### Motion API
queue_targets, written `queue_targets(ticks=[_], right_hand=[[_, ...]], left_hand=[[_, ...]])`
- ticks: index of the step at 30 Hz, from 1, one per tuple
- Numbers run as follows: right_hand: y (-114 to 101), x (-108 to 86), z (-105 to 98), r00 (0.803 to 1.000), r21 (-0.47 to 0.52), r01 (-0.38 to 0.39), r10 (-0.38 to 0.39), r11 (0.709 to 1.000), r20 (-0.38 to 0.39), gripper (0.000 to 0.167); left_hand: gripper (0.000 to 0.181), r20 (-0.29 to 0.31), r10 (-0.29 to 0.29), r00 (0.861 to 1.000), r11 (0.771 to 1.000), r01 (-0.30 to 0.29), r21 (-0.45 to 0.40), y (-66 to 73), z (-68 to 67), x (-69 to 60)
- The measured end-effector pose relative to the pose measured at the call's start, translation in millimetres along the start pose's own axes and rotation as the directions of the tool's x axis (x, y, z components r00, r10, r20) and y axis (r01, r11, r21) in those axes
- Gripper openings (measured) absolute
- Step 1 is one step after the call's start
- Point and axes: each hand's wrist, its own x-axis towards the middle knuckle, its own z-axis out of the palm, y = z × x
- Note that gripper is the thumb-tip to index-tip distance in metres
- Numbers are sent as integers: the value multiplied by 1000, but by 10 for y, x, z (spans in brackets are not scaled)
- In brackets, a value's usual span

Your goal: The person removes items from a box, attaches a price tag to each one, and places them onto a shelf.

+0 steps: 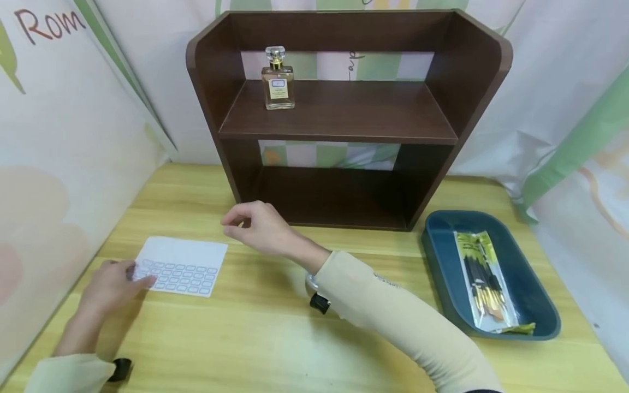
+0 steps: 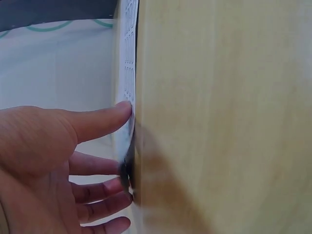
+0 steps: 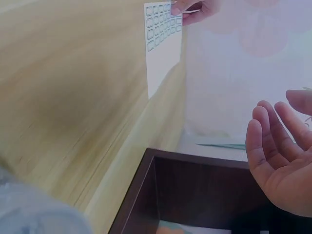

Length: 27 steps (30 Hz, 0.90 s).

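My left hand (image 1: 110,286) pinches the lower left corner of a white sheet of blue-bordered label stickers (image 1: 184,267), thumb on top and fingers at its edge. In the left wrist view the sheet's corner bends up slightly off the table. My right hand (image 1: 262,226) hovers in front of the shelf, to the right of the sheet. Its fingers (image 3: 273,141) are loosely curved, and nothing shows between them and the thumb. A glass perfume bottle (image 1: 278,84) stands on the upper shelf at the left, with a blue-bordered sticker on its cream label.
The dark brown two-tier shelf (image 1: 339,112) stands at the back of the wooden table (image 1: 236,338). On the right, a blue-green tray (image 1: 442,273) holds a packet of brushes (image 1: 484,281). A clear rounded object (image 1: 309,282) is mostly hidden by my right sleeve.
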Motion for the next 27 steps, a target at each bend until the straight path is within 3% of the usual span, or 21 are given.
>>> queue_targets(ticks=[9,18,22,27], right_hand=[[-32,83,66,1000,43,-2,3,999,-21,12],[23,134,182,999,22,-34,34,999,-17,14],[59,173,210,999,-12,-5,4,1000,-41,17],[80,212,226,992,-135,85,-96,987,-83,23]], left_hand=[[61,-97,36,995,983,-53,-178,163,49,23],[51,-267,116,957,920,-205,-334,575,22,-1],[47,-342,143,929,896,-268,-354,768,3,-24],[40,-464,212,860,860,-390,-329,955,3,-54]])
